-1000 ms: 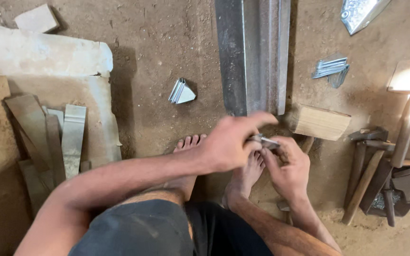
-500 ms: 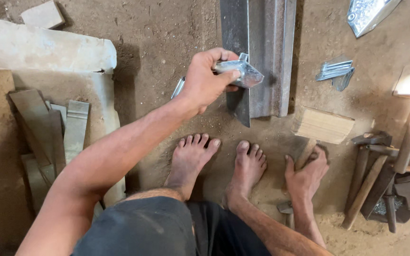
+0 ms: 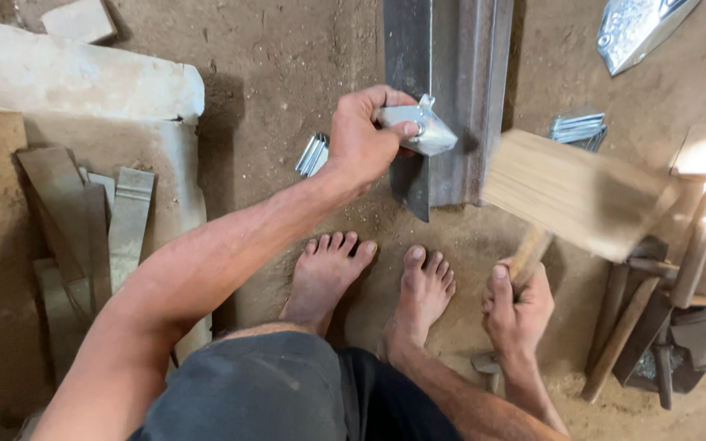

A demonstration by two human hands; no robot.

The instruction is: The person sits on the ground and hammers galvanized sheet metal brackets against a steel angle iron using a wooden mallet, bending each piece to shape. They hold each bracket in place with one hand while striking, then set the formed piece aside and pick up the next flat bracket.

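Note:
My left hand point(image 3: 363, 137) grips a small folded piece of shiny sheet metal point(image 3: 420, 131) and holds it against the near end of a long grey steel rail point(image 3: 451, 90) that lies on the dirt floor. My right hand point(image 3: 516, 306) is closed around the handle of a wooden mallet point(image 3: 578, 192). The mallet's big blocky head is raised and blurred, to the right of the rail. My two bare feet point(image 3: 373, 282) rest on the ground below the rail.
A stack of folded metal pieces point(image 3: 313, 155) lies left of the rail and another point(image 3: 578, 129) to its right. A shiny sheet point(image 3: 635, 28) sits at top right. Hammers and tools point(image 3: 663, 318) lie at right. Stone slabs point(image 3: 83, 82) and metal strips point(image 3: 91, 220) are at left.
My left hand carried the metal piece up from near my feet to the rail's end. My right hand took hold of the mallet and lifted it off the ground.

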